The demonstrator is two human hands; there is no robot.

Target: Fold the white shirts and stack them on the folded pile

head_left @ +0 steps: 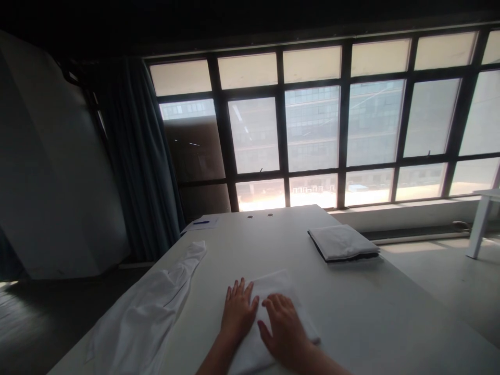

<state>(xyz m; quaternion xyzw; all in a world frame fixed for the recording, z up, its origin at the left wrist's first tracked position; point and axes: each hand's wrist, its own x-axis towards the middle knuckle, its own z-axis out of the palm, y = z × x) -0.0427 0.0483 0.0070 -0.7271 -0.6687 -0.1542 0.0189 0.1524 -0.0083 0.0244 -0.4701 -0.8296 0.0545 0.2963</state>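
Both of my hands lie flat, fingers stretched out, on a folded white cloth [273,286] near the front of a white table [281,239]. My left hand [237,311] presses the cloth's left part. My right hand [284,328] rests on its middle, close beside the left. Neither hand holds anything.
A loose, crumpled white garment [152,312] hangs over the table's left edge. A neat stack of folded white and dark cloths [341,243] sits at the right. A paper with a blue pen [201,223] lies at the far left corner. Large windows and a curtain [136,156] stand behind.
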